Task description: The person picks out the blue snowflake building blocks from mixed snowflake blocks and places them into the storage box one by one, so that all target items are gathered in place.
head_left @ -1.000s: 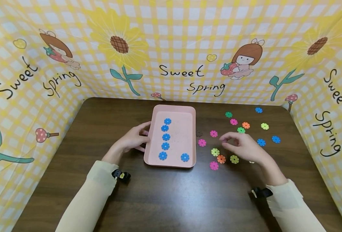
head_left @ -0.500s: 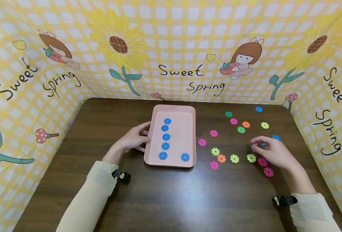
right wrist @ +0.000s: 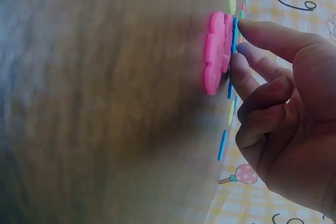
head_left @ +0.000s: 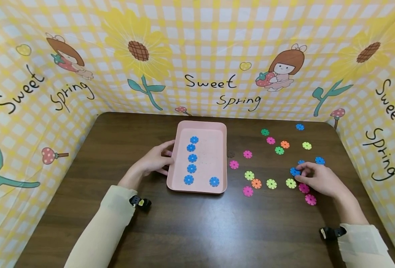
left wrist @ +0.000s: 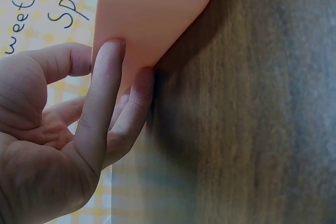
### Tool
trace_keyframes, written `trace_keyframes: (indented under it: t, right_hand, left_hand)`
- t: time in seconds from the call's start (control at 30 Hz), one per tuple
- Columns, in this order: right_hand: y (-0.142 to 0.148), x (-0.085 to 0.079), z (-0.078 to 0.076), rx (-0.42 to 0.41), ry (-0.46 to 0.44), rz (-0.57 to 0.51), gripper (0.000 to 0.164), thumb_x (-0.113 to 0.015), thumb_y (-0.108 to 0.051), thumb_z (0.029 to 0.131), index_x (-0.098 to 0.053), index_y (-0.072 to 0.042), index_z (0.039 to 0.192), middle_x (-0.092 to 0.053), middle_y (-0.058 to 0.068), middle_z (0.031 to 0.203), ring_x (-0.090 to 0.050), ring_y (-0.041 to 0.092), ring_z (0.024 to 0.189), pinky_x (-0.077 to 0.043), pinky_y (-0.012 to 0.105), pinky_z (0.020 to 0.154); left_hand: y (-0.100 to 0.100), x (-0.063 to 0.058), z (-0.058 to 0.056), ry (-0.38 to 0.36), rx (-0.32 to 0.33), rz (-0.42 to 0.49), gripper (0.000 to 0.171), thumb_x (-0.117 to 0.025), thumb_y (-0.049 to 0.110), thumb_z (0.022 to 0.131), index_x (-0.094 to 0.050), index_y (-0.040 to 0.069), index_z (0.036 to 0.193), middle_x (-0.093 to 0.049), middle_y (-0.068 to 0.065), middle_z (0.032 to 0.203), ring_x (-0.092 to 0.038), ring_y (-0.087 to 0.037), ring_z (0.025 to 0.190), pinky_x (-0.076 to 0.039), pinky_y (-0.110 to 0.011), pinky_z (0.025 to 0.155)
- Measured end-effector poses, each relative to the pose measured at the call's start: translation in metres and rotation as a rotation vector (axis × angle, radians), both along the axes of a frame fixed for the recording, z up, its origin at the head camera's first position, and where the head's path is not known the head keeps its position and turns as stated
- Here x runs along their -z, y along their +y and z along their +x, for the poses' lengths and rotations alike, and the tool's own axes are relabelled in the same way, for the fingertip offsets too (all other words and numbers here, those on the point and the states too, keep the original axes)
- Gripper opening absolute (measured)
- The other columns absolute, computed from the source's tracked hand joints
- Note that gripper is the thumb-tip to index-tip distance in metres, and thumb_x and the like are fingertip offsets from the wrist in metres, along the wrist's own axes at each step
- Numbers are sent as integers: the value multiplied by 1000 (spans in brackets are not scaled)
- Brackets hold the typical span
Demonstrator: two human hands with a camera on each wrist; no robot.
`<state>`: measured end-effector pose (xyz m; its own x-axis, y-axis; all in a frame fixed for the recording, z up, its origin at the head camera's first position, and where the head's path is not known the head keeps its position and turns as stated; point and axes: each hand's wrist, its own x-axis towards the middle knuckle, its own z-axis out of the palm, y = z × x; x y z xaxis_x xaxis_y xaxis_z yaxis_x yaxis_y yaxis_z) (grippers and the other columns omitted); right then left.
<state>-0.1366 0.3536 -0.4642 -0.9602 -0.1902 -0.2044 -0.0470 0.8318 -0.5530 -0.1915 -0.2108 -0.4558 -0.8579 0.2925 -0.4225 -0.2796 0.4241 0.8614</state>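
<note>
Since a second ago the right hand (head_left: 319, 180) has swung from the pink discs out to the right, and its curled fingertips (right wrist: 241, 61) now pinch a blue disc (head_left: 295, 171) lying on the table (head_left: 197, 230). Left of those fingers, well apart, the tray (head_left: 217, 128) holds six blue discs, five in a column and one (head_left: 214, 181) alone near its front edge. The left hand (head_left: 154, 160) has stayed with straight fingers (left wrist: 107, 93) against the tray's left rim; bare table lies toward the person.

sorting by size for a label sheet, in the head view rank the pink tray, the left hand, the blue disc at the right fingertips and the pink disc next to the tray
1. pink tray
2. left hand
3. blue disc and pink disc: they look alike, so no ranking between them. The right hand touches the blue one.
</note>
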Motion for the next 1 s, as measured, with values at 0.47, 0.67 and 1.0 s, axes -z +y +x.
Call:
trace_keyframes:
  t: [0.47,0.67,1.0]
  right_hand:
    - [-1,3,-8,-9,-20,2,44,-75,-29,97,-62,1,126,-66,-1,81,-56,19,72,-43,31,62]
    - [-1,2,-9,-5,-30,-5,42,-76,-29,96,-62,3,121,-63,0,81,-55,19,72,-44,29,61]
    - [-5,2,-8,-11,20,10,36,-79,-24,92,-61,-1,114,-68,7,98,-59,23,85,-49,36,72]
  left_hand:
    - [1,-1,-1,1,8,-10,81,-63,5,97,-24,21,167,-45,-27,136,-66,-37,108,-64,-47,72]
    - [1,0,-2,7,8,-14,82,-62,5,97,-23,21,167,-46,-27,137,-66,-36,107,-64,-46,72]
    - [1,0,-1,6,1,-10,82,-63,5,97,-22,22,167,-47,-27,138,-66,-36,108,-64,-46,70]
